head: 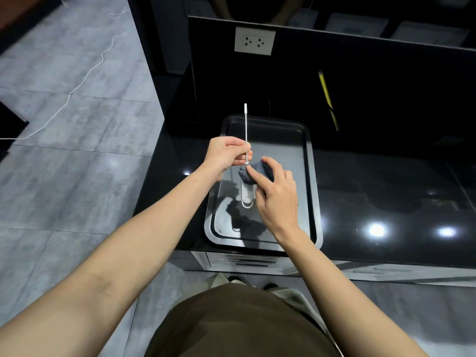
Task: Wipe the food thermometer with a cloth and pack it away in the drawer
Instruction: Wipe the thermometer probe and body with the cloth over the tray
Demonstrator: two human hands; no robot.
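Observation:
The food thermometer [246, 124] is a thin metal probe with a white tip pointing away from me; my left hand [226, 153] pinches it near its lower part, above a dark tray [310, 176]. My right hand [277, 197] holds a bunched dark grey cloth [253, 171] against the probe's lower end. A white oblong part [247, 195] shows below the cloth, over the tray; whether it is the thermometer's body or a separate case I cannot tell. Drawer fronts [242, 261] sit under the counter edge, shut.
The tray rests on a glossy black counter [386, 202] with a black back panel carrying a white double socket [254, 41]. A yellow pen-like object [327, 99] leans at the back right. Grey tiled floor with a white cable [77, 86] lies to the left.

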